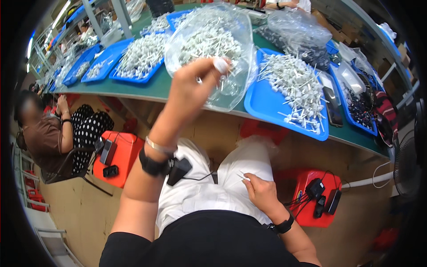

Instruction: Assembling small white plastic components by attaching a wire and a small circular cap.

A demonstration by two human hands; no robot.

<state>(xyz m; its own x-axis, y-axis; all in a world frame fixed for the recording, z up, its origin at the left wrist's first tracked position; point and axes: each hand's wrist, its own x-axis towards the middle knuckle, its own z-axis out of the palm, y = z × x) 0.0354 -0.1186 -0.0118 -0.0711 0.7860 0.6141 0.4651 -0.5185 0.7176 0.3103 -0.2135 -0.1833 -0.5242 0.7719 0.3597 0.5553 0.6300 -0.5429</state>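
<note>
Small white capped piece [220,65] pinched in raised left hand [192,86] before clear bag [209,49] on table [160,89]. Thin white stick [243,177] gripped in right hand [260,191] at lap. Many sticks heaped on right blue tray [267,104], apparently unworked.

Left hand [189,89] raised, fingers pinched; right hand [261,193] low, loosely curled.

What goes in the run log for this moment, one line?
left hand: raised, pinching small white cap by clear bag | right hand: on lap, holding thin white sticks | blue tray: white stick parts
</note>
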